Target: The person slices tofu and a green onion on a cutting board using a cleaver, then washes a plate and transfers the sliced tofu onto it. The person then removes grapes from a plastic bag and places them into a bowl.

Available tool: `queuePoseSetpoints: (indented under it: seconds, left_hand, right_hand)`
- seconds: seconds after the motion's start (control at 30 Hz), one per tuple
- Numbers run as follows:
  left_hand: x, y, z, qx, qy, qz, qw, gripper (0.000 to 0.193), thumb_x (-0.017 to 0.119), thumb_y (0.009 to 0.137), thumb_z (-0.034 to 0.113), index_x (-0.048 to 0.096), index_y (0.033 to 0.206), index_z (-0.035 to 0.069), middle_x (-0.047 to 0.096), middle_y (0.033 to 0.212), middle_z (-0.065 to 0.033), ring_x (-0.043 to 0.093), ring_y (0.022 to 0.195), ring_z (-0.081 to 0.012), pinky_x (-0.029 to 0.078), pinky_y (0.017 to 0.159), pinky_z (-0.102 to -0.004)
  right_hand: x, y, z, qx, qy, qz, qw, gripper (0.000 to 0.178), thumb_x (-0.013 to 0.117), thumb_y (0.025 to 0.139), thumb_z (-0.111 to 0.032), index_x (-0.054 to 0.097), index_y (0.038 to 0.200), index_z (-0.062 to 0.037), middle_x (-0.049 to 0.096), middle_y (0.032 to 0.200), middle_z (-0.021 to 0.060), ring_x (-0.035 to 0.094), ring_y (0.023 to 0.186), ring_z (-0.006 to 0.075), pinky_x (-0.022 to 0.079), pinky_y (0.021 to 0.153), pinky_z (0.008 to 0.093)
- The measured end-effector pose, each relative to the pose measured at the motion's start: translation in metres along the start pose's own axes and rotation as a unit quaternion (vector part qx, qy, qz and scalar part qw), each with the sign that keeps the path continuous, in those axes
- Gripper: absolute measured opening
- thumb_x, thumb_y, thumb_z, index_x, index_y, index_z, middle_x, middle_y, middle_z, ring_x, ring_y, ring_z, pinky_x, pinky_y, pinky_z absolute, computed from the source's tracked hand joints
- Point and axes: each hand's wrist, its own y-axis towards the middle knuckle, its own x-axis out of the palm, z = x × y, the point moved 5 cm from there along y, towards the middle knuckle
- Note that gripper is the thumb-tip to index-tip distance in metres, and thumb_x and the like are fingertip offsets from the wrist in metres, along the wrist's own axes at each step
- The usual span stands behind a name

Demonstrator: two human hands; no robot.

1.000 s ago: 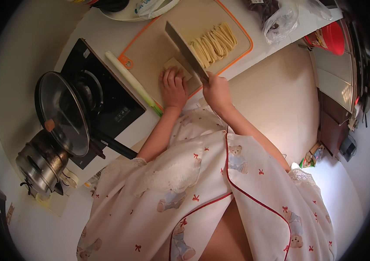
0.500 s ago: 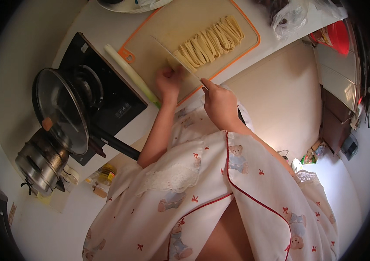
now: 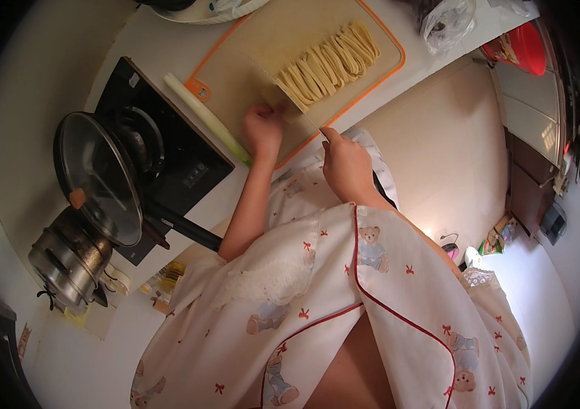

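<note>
My right hand [image 3: 348,163] is closed round the handle of a kitchen knife [image 3: 314,123]. Its thin blade stands nearly edge-on across the cutting board [image 3: 225,75], which is beige with an orange rim. Just right of the blade lies a row of pale yellow strips [image 3: 331,63], like cut noodles or sheets of bean curd. On the blade's left side, my left hand [image 3: 263,129] is curled with its fingertips close to the steel. A small yellowish patch shows beyond those fingers, partly hidden, so what they press on is unclear.
A leek [image 3: 205,116] lies along the board's left edge. Left of it is a black cooktop [image 3: 191,146], with a glass-lidded pan [image 3: 96,177] and a steel pot [image 3: 72,259] nearby. A white plate [image 3: 198,13] and a clear plastic bag [image 3: 447,27] sit at the far side.
The view has shifted slightly. Both hands and the knife stay in nearly the same place over the board, and the row of strips looks the same.
</note>
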Motion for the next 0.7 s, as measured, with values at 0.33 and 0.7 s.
queuePoseSetpoints:
  seconds: [0.33, 0.7]
  left_hand:
    - [-0.003, 0.001, 0.015, -0.021, -0.014, -0.044, 0.999, 0.040, 0.086, 0.075, 0.035, 0.067, 0.078, -0.001, 0.069, 0.066, -0.0118, 0.067, 0.062, -0.0212, 0.052, 0.063, -0.0361]
    - [-0.002, 0.003, 0.003, -0.027, -0.156, -0.102, 0.982, 0.033, 0.079, 0.082, 0.028, 0.064, 0.081, -0.001, 0.069, 0.066, -0.0120, 0.067, 0.062, -0.0174, 0.053, 0.061, -0.0340]
  right_hand:
    - [0.017, 0.046, -0.016, -0.032, -0.034, 0.029, 0.998, 0.017, 0.057, 0.079, 0.001, 0.057, 0.095, -0.0024, 0.067, 0.085, 0.0226, 0.067, 0.078, 0.0435, 0.054, 0.067, 0.0516]
    - [-0.015, 0.026, -0.003, -0.047, 0.059, 0.072, 0.995, 0.025, 0.062, 0.089, -0.011, 0.067, 0.113, -0.0041, 0.066, 0.077, 0.0243, 0.064, 0.074, 0.0439, 0.051, 0.067, 0.0499]
